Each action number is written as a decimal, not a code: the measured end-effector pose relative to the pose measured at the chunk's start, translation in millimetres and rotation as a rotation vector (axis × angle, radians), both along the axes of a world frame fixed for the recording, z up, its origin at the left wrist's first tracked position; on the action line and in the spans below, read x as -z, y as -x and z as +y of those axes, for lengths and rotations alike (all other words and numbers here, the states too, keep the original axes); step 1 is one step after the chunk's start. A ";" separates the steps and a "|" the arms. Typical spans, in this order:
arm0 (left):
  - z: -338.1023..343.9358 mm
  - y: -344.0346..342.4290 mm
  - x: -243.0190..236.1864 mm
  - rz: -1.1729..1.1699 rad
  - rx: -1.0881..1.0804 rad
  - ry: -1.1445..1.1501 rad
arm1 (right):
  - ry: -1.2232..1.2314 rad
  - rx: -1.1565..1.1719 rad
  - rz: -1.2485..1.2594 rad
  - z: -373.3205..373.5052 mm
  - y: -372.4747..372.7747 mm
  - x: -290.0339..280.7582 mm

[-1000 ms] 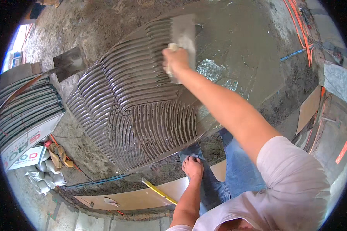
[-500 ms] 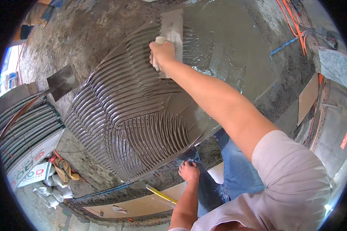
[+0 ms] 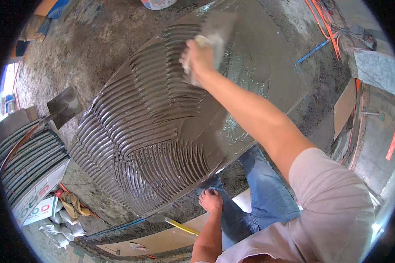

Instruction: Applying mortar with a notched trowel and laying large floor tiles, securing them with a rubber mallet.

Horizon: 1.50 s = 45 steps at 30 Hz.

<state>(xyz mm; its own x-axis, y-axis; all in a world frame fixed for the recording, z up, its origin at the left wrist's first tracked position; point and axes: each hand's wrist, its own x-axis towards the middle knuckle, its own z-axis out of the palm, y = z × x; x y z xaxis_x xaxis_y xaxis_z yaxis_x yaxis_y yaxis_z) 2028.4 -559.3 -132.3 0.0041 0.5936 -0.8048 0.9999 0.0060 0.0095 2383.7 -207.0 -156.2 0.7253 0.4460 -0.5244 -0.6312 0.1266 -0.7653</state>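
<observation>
My right hand (image 3: 200,58) is closed round the pale handle of a notched trowel (image 3: 219,33). The trowel's flat blade, smeared by motion, lies on wet grey mortar (image 3: 267,65) at the far side of the spread slab. Left of and nearer than the blade, the mortar carries combed ridges (image 3: 131,109); to its right it is smooth and shiny. My left hand (image 3: 211,200) rests at my knee on the blue jeans (image 3: 267,188), its fingers curled in. Something greyish shows at its fingertips, too small to name.
A flat-bladed shovel (image 3: 64,107) rests at left by stacked boxed tiles (image 3: 35,153). Small white bags (image 3: 61,228) lie below. Near my left forearm is a yellow level-like bar (image 3: 182,226). A bucket (image 3: 158,3) stands at the far edge; orange cables (image 3: 322,22) run at far right.
My right hand has swept the trowel to the right, and its blade now tilts. The far ridges extend further. My left hand stays at my knee; the view has shifted slightly.
</observation>
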 end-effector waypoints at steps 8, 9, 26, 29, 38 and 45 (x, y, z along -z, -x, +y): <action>-6.2 -9.8 7.4 0.010 0.043 0.004 | 0.021 0.240 0.099 57.7 -54.6 20.6; -6.1 -9.1 9.2 0.026 0.032 0.014 | 0.022 0.239 0.095 46.2 -60.6 22.6; -3.6 -35.9 10.9 0.080 0.017 0.041 | 0.410 0.106 -0.256 37.8 -172.0 4.7; -3.4 -36.3 11.7 0.102 -0.007 0.059 | 0.186 0.156 -0.074 56.2 -181.8 10.4; -12.6 -41.6 18.5 0.092 0.086 -0.004 | 0.418 0.252 -0.180 78.7 -208.7 21.5; -4.4 -35.0 16.8 0.108 0.115 -0.019 | 0.515 0.245 -0.137 -21.8 -153.9 11.3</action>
